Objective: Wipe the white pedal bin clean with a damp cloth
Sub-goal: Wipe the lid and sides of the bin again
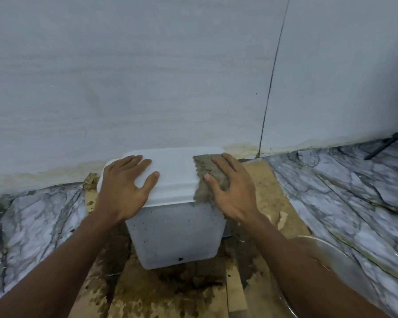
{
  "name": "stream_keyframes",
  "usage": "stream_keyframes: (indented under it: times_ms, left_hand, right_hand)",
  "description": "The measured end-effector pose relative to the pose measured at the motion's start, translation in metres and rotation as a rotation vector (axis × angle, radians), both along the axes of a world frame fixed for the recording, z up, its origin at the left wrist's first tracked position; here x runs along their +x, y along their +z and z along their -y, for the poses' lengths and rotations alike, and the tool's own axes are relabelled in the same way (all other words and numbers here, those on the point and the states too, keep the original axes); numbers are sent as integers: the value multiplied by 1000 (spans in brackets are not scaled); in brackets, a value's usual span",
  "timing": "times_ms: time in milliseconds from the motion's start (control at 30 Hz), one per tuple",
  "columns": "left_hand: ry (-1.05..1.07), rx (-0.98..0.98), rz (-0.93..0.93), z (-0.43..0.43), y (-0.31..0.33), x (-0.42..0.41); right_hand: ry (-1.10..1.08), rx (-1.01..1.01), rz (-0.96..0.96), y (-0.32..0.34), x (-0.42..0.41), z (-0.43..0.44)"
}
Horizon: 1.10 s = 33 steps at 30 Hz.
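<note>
The white pedal bin stands against the wall, lid closed, with dark specks on its front face. My left hand lies flat on the left side of the lid, fingers spread, holding nothing. My right hand presses a grey-brown damp cloth onto the right side of the lid; the cloth hangs over the lid's front edge. The pedal is not visible.
The bin sits on wet, stained brown cardboard laid on a marbled floor. A clear glass bowl sits under my right forearm. Black tripod legs stand far right. A pale wall is close behind.
</note>
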<state>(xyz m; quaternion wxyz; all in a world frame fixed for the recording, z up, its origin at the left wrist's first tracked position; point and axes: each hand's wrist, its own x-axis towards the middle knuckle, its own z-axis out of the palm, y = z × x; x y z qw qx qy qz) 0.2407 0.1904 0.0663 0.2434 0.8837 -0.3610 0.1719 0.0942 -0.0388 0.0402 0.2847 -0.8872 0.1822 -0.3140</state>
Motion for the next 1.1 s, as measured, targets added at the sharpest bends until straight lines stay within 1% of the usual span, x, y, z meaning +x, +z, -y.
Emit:
stream_keyframes:
  times_ms: [67,100,167,233,300,433,533,600,667,767,867,933,1000,1100]
  left_hand:
    - [-1,5,21,5,0,-1]
    - [3,8,28,8,-1,-2]
    - [14,19,36,11,-3,-1]
    - [20,28,47,10,-3,0]
    - [24,26,59,8,-5,0]
    - [19,12,78,8,-6,-2]
    - [13,13,85,8,-7,-2]
    - [16,15,89,8,-7,-2]
    - [25,11,87,8,-7,-1]
    - [40,7,85,10,-5,-1]
    - [43,18,99,12,-5,-2]
    - [42,18,100,12,-5,-2]
    - [46,11,94,11,-5,-3]
    - [44,20,106,10,-6,-4]
  right_hand:
    - [-57,63,-19,3,6,5]
    - [-63,95,-59,6,9,12]
    - [-46,186,-149,14,17,26]
    - [-20,253,-180,20,21,33]
    - [-29,241,-145,17,19,28]
    - [-143,166,47,-7,-2,-8]
    - [-190,149,122,-26,-8,-34]
    - [-215,159,125,-29,-5,-41]
    - [-243,164,71,-21,1,-39]
    - [-230,207,-27,2,10,-21]
    - [-154,368,-162,26,22,18]
    - [-77,479,-197,33,27,33]
    - [-72,421,-179,28,24,30]
    - [-162,297,-27,9,11,6]
